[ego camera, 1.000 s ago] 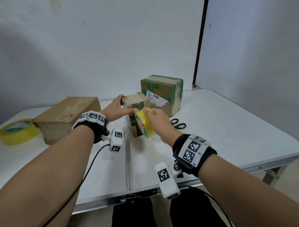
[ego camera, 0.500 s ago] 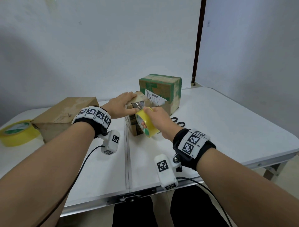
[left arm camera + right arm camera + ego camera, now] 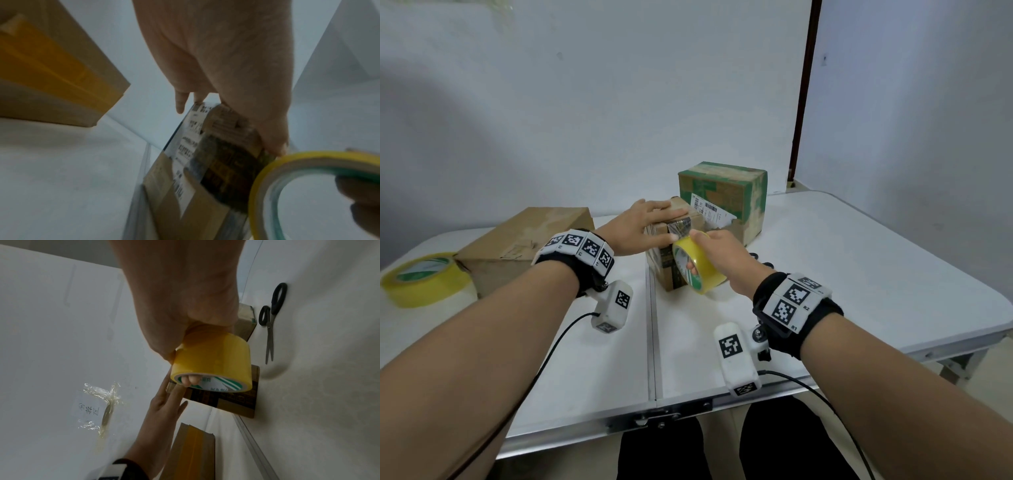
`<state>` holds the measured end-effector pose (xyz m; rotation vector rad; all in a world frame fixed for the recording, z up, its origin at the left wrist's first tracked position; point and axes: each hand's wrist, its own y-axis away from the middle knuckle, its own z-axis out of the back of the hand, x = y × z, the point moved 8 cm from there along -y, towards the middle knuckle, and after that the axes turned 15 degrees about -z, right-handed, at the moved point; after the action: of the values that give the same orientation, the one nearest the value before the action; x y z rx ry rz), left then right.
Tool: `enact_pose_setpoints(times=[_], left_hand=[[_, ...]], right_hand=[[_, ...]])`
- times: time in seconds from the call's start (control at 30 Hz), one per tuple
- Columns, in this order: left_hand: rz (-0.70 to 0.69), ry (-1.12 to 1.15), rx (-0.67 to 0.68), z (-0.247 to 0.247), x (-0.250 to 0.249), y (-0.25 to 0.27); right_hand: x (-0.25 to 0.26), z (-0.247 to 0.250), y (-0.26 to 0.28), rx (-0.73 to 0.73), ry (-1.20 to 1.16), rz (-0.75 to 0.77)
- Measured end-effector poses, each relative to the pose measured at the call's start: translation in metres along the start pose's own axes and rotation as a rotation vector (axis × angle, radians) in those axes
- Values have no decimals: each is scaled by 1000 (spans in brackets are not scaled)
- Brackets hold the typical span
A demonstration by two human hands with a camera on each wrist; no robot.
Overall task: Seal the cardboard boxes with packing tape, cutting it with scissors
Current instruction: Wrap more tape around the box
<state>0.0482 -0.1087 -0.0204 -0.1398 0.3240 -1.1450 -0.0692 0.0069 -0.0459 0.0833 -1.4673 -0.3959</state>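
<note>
- The small cardboard box (image 3: 674, 253) stands near the middle of the white folding table (image 3: 859, 274); it carries a white printed label, its text too blurred to read, and dark printed tape.
- The left hand (image 3: 637, 228) lies flat on the box top, fingers straight.
- The right hand (image 3: 722, 253) grips a yellow tape roll (image 3: 697, 265) at the box's near top edge, fingers through its core; the core's green-striped print is unreadable.
- Black-handled scissors (image 3: 271, 318) lie closed on the table right of the box.
- Behind stands a green-printed box (image 3: 726, 192) with barcode labels.
- Left: a plain brown box (image 3: 517, 246) and a second tape roll (image 3: 424, 282).
</note>
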Motion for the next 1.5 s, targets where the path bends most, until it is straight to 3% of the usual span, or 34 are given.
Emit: enact_pose_setpoints(times=[0.1, 0.27, 0.37, 0.57, 0.67, 0.8, 0.97, 1.07, 1.17, 1.3, 1.4, 1.5], left_hand=[[-23, -31, -42, -6, 3, 0], [-40, -60, 39, -8, 6, -8], [-62, -46, -19, -2, 2, -9], [126, 185, -153, 15, 17, 0], [264, 525, -217, 16, 22, 7], [383, 735, -242, 8, 25, 14], [492, 834, -253, -5, 36, 16], [548, 825, -442, -2, 47, 12], [581, 742, -513, -5, 49, 12], [466, 200, -460, 11, 45, 19], [276, 78, -403, 15, 20, 17], [176, 61, -209, 4, -4, 16]], right_hand=[[3, -2, 2, -5, 25, 2], [0, -1, -3, 10, 23, 11], [-2, 1, -6, 7, 38, 59], [29, 9, -11, -23, 103, 216], [51, 14, -9, -7, 26, 269], [63, 16, -9, 87, -111, 251], [45, 12, -18, 151, -62, 152], [47, 3, -24, 186, -51, 114], [55, -7, -36, 167, -33, 83], [62, -14, -57, 108, -13, 38], [64, -17, -68, 90, 6, 32], [64, -18, -77, 72, 24, 24]])
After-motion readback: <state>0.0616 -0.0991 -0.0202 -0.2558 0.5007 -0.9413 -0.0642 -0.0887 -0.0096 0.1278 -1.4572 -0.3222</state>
